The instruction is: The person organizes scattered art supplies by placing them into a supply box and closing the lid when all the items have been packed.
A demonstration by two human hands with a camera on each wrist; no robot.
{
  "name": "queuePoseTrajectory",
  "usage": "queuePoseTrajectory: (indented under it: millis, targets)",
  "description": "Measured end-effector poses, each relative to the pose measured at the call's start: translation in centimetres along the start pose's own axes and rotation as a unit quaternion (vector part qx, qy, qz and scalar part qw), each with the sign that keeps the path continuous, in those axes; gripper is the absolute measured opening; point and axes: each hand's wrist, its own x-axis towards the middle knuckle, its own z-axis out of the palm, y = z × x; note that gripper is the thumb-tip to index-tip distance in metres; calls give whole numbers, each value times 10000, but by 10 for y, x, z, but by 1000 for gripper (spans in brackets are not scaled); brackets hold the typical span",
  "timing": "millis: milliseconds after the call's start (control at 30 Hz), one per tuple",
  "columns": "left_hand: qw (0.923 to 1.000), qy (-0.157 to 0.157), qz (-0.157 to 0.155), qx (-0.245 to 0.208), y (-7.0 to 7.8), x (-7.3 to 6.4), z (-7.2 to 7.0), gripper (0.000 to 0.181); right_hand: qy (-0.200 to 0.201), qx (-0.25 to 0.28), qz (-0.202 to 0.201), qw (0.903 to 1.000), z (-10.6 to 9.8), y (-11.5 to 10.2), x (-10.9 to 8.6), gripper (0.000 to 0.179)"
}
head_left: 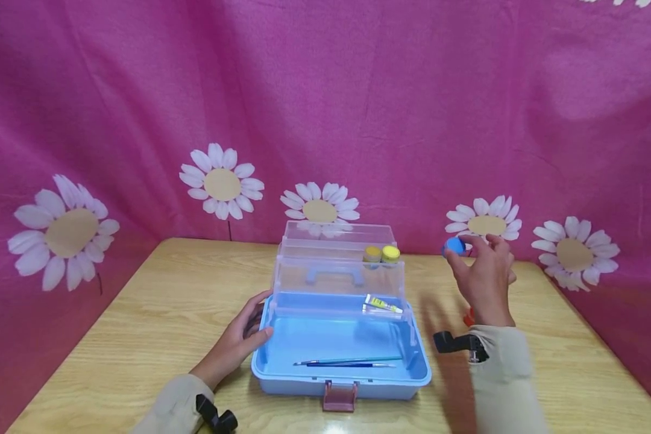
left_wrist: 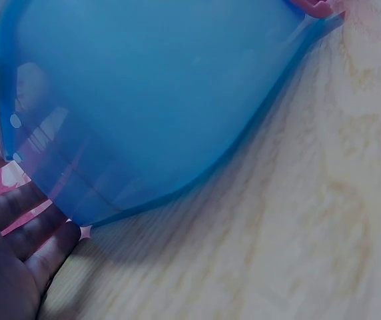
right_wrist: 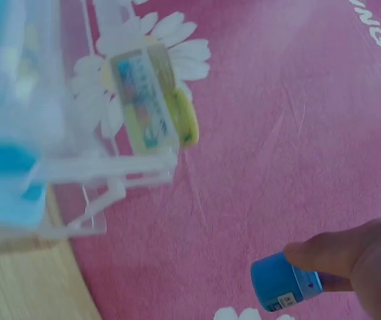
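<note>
My right hand (head_left: 487,278) pinches a small blue paint jar (right_wrist: 286,281) between thumb and fingers, raised above the table to the right of the box. The left hand (head_left: 237,337) holds the left side of a light blue storage box (head_left: 287,386), thumb over the rim and fingers along the outer wall. The box stands open, with clear trays folded up at the back. Two yellow-toned paint jars (head_left: 390,253) sit in the upper tray, and a paint tube (head_left: 383,304) lies in the lower one. Two paintbrushes (head_left: 352,363) lie on the box floor.
A red object (head_left: 469,317), partly hidden behind the right wrist, is on the wooden table (head_left: 195,283). The box's pink latch (head_left: 340,398) hangs at its front. A pink cloth (head_left: 325,108) with white flowers stands behind the table and along its sides.
</note>
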Motion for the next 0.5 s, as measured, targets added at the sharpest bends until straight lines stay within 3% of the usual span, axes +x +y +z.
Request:
queuePoseTrajectory:
  millis: [500]
  targets:
    - [10000,-20,37,-57,-2,1,-1,61,-77,601,126,9981,21,-37,1,43]
